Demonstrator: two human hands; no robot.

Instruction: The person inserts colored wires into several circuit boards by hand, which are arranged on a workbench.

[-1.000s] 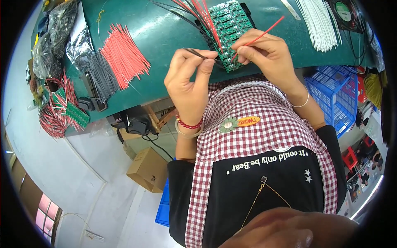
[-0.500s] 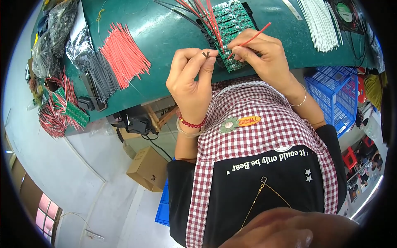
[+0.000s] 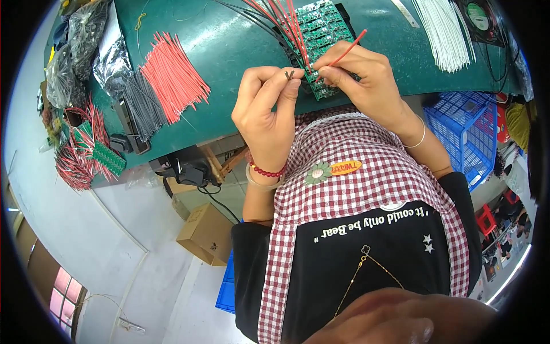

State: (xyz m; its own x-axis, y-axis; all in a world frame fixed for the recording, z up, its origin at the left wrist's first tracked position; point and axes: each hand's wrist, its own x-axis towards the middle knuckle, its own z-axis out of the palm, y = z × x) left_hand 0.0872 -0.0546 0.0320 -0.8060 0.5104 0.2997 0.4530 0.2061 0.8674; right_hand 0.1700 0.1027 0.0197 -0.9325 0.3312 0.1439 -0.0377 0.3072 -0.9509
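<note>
My left hand (image 3: 264,112) pinches a short dark wire (image 3: 290,74) between thumb and fingertips, held just left of a green circuit board panel (image 3: 318,40) on the green workbench (image 3: 229,51). My right hand (image 3: 366,80) rests on the panel's near end and grips a thin red wire (image 3: 349,49) that sticks up to the right. Red wires (image 3: 281,20) and black ones fan out from the panel's far left side. A red bead bracelet circles my left wrist.
A pile of cut red wires (image 3: 172,77) and grey wires (image 3: 140,109) lies at left, white wires (image 3: 444,31) at the far right. Wired boards (image 3: 91,152) sit at the bench's left end. A blue basket (image 3: 470,135) stands right, a cardboard box (image 3: 209,235) below.
My left hand has swung its dark wire upward and closer to the board. My right hand has lowered onto the panel with the red wire.
</note>
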